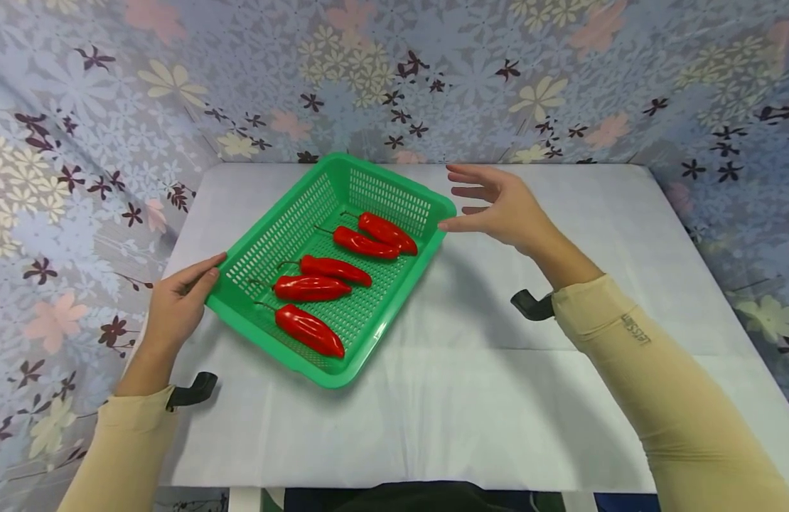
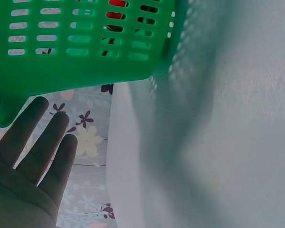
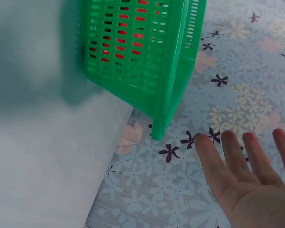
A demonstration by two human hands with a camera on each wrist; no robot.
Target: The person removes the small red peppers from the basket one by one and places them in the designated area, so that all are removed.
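White table (image 1: 497, 419), flowery cloth (image 1: 458, 71) behind. Green basket (image 1: 397, 304) of red peppers (image 1: 335, 270) toward the table's far-left corner, slanting lengthwise away rightward. Left hand (image 1: 179, 302)'s nearer, straight-ish fingers touching its left corner; right hand (image 1: 502, 211), loosely spread, grips nothing just off the right.

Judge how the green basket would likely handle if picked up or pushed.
The green basket is probably light for its size, since its walls are full of open slots. It likely stays fairly stiff, as its moulded plastic-looking rim keeps a clean shape. Pushed or tilted, it may let the glossy red peppers inside slide, as they seem to lie loose.
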